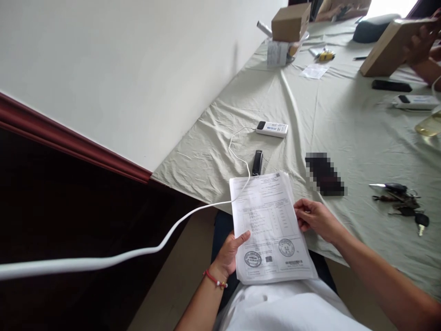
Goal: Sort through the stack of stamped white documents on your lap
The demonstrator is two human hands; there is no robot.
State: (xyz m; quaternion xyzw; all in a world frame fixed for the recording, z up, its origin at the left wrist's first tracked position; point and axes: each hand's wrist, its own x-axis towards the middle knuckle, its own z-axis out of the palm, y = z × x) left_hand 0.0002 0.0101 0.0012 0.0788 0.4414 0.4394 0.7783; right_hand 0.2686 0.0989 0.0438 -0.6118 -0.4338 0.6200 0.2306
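A stack of printed papers [265, 216] with round stamps on the top sheet rests partly on the table edge and partly over my lap. My left hand [230, 252] grips its left edge, thumb on top and fingers hidden beneath. At the right edge, my right hand [312, 218] has its fingers curled against the sheets; whether it pinches some of them is hard to see. Just beyond the papers lies a black stapler [257, 162]. A white cable [172, 234] passes over the top sheet to a white power bank [272, 129].
A blurred-out dark phone-like object [325, 174] and a bunch of keys [404, 200] lie right. Farther off are a cardboard box [290, 23], a yellow object [325, 55] and a black phone [392, 86]. Another person's hand [420, 46] holds a brown box [389, 48]. A wall [113, 69] borders the left.
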